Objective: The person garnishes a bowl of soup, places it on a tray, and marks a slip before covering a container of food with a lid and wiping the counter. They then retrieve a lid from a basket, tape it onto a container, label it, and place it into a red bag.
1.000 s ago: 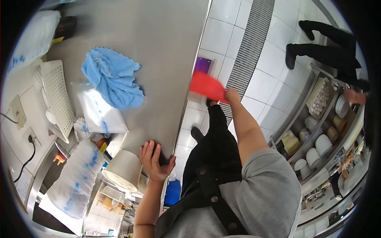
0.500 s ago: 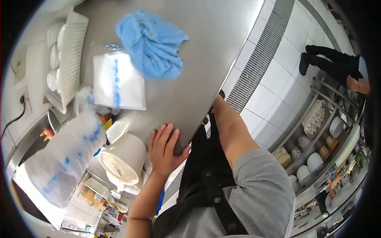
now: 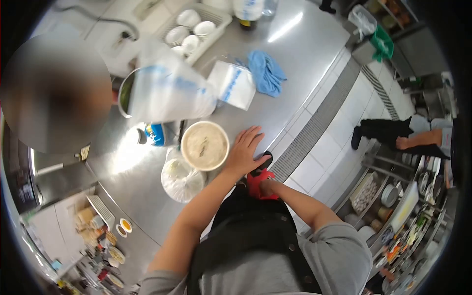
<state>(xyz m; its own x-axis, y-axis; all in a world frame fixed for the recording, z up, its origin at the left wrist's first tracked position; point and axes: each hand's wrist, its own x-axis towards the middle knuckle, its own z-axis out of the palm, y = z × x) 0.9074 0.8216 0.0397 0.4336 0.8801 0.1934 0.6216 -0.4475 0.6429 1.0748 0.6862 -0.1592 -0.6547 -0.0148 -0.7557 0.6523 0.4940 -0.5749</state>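
My left hand [image 3: 245,152] rests flat with its fingers spread on the steel counter [image 3: 305,54], close to the front edge. Beside it stands a round white tub [image 3: 205,146] filled with a pale paste. A knotted clear plastic bag [image 3: 183,181] with pale contents sits against the tub. In front of my apron, below the counter edge, my right hand [image 3: 269,188] is closed around a red bundle [image 3: 257,183]. What kind of thing the bundle is, I cannot make out; the hand partly covers it.
A blue cloth [image 3: 267,73] and a white plastic packet [image 3: 233,84] lie farther along the counter. A large plastic bag roll [image 3: 172,93], a blue can [image 3: 155,134] and a basket [image 3: 216,30] of white cups stand around. Another person [image 3: 418,135] is at the right, near shelves.
The view has swung, showing more counter at the left. My right hand, hidden below the counter edge before, now shows with the red bundle in it. My left hand stays on the counter.
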